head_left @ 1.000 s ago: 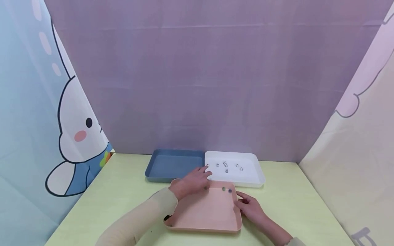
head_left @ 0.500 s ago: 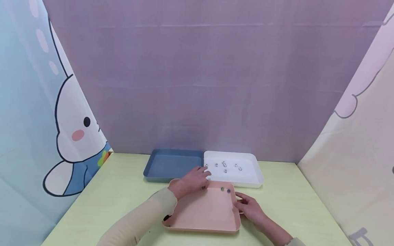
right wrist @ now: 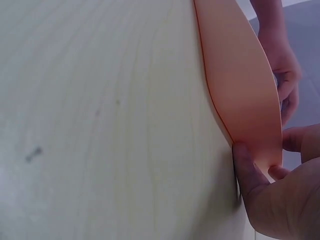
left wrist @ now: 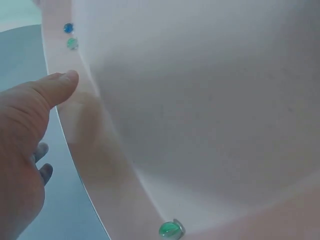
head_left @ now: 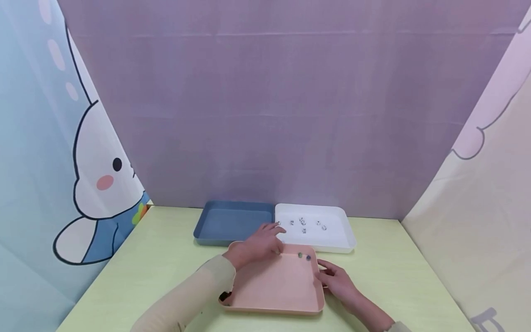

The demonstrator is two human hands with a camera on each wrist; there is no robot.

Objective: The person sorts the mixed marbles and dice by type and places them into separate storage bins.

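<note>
A pink tray [head_left: 278, 286] lies in front of me. My right hand [head_left: 340, 281] grips its right side, thumb against the outer wall. My left hand [head_left: 259, 244] is at its far edge; in the left wrist view the thumb [left wrist: 62, 87] reaches over the rim and two fingertips show beyond it. Its index finger and whatever may be under the thumb are hidden. A green marble [head_left: 300, 255] and a blue marble [head_left: 309, 257] rest by the far right corner. Another green marble [left wrist: 171, 230] sits in a corner in the left wrist view.
Behind the pink tray stand a blue tray [head_left: 236, 221] and a white tray [head_left: 323, 242], side by side. The white one holds several small clear pieces with dark marks [head_left: 303, 222]. All stand on a pale yellow table [head_left: 394, 258] with a purple cloth [head_left: 290, 115] behind.
A marble that showed beside my left thumb at the far wall is out of sight in the head view now. My left thumb has shifted slightly there; the right hand stays put.
</note>
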